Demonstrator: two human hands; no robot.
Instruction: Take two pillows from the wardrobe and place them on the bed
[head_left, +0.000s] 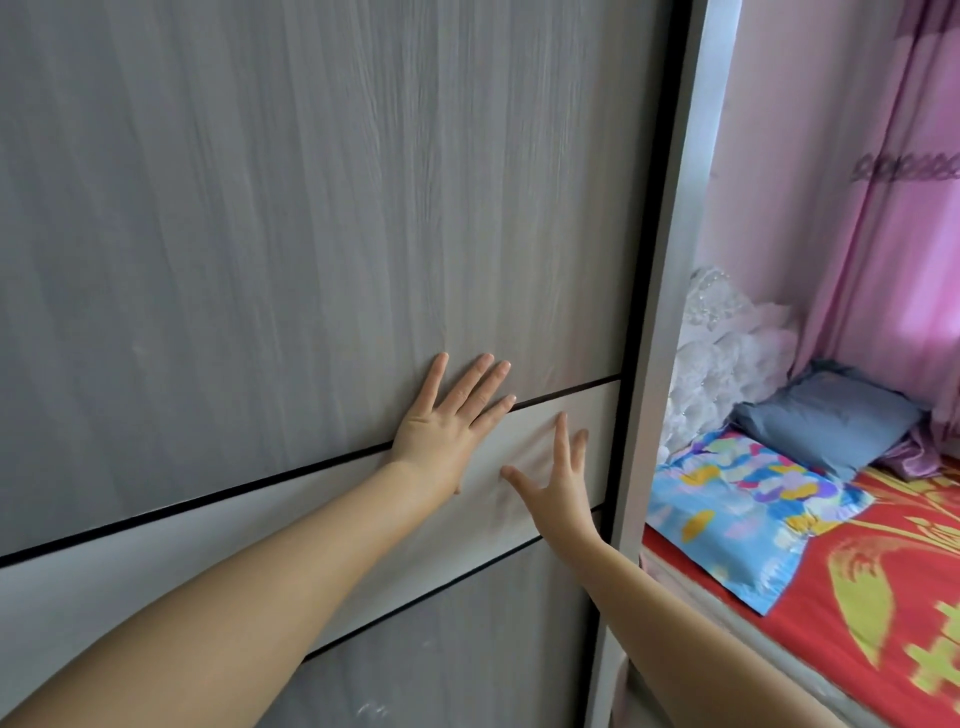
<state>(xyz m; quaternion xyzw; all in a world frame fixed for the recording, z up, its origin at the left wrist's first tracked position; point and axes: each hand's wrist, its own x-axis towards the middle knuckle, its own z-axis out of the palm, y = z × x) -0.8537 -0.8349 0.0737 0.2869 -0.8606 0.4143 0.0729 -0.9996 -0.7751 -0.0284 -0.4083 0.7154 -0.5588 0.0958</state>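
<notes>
Two bare hands meet the grey wood-grain wardrobe door (311, 208), which fills most of the view from the head camera. The left hand (441, 431) lies flat against the panel, fingers straight and spread, its fingertips crossing the thin black line above the door's pale horizontal band (208, 540). The right hand (558, 493) reaches toward the same band just beside the left, fingers extended and splayed, grasping nothing; whether its palm actually touches the surface cannot be told. Neither hand is curled around anything.

Right of the door runs a black edge strip and then the wardrobe's light side frame (670, 312). Beyond it, the bed (883, 597) carries a red sheet with a yellow pattern. Two pillows already lie at its head end: a blue floral pillow (748, 514) nearer the wardrobe and a plain grey-blue pillow (826, 421) behind it, close to the pink wall (795, 130). White ruffled fabric (722, 353) is heaped in the corner above them, and a pink curtain (914, 249) hangs at the far right. The wardrobe door hides its interior, so nothing stored inside can be seen.
</notes>
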